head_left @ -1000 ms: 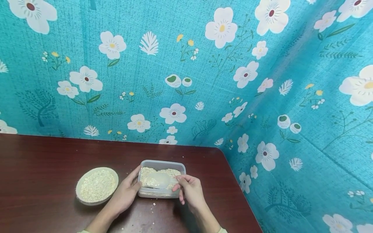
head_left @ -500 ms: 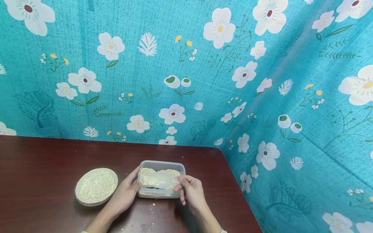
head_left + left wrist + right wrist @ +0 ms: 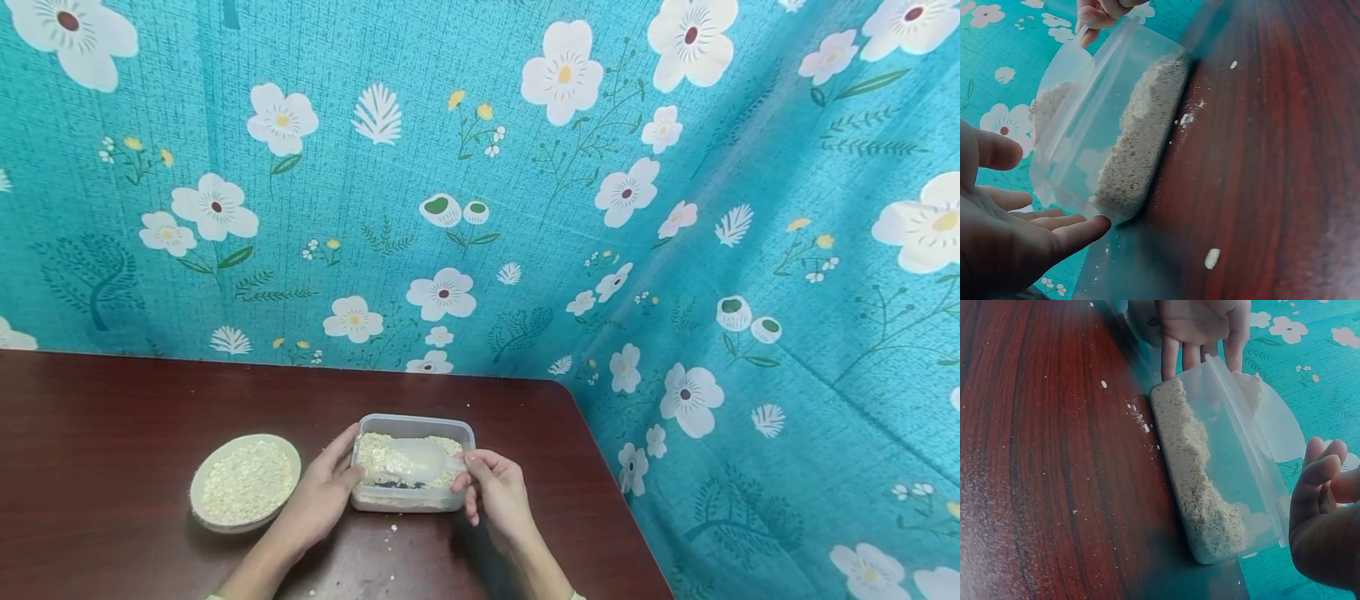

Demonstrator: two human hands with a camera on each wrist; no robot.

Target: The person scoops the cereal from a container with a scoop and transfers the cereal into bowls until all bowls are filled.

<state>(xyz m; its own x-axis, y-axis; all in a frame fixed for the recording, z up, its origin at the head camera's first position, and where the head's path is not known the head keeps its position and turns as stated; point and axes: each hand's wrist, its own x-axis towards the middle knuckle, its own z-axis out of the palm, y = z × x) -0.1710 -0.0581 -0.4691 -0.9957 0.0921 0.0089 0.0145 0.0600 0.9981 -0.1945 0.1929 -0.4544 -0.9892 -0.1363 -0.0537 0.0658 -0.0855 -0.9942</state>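
Observation:
A clear plastic container [image 3: 408, 503] of oat flakes stands on the table. My left hand [image 3: 318, 496] rests against its left end; straight fingers [image 3: 1190, 357] touch the wall in the right wrist view. In my right hand [image 3: 501, 498] I pinch the handle of a translucent scoop [image 3: 426, 456]. The scoop lies level over the container's opening, and its left part carries a heap of oats [image 3: 1054, 106]. Under it, part of the container's dark bottom shows between the oats. To the left of my left hand is a bowl [image 3: 201, 510] full of oat flakes [image 3: 247, 482].
Stray flakes [image 3: 1212, 258] lie on the dark red wooden table [image 3: 112, 433] in front of the container. A blue flowered cloth [image 3: 315, 208] hangs behind the table and along its right edge.
The scoop has risen slightly out of the oats with a load in it, uncovering a dark patch of the container's bottom. My left hand keeps its place on the container.

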